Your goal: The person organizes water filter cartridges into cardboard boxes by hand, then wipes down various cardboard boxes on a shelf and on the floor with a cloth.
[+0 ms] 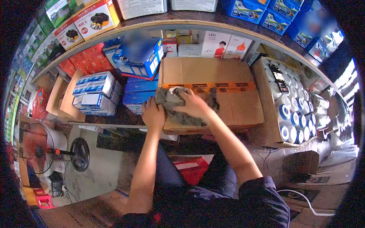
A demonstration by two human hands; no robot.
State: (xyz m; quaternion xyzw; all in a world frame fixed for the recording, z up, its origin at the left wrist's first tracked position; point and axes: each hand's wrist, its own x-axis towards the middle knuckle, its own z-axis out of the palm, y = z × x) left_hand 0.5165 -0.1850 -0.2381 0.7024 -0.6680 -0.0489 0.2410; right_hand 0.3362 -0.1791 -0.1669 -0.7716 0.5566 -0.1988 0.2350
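Observation:
A crumpled grey cloth point(190, 118) lies on a closed cardboard box point(235, 110) sealed with orange printed tape point(235, 87). My right hand point(193, 104) presses on the cloth with its fingers curled round a bunched part. Under those fingers shows something whitish point(174, 95); whether it is part of the cloth or a separate object I cannot tell. My left hand point(153, 114) lies at the box's left edge, fingers stretched out, its thumb side against the cloth. Right beside its fingertips are stacked blue boxes point(138, 97).
White-and-blue small boxes point(97, 93) fill an open carton on the left. To the right, a carton holds many white rolls point(294, 114). A shelf edge point(182, 24) curves above. On the floor at left stands a fan point(40, 152). A red object point(193, 171) sits between my legs.

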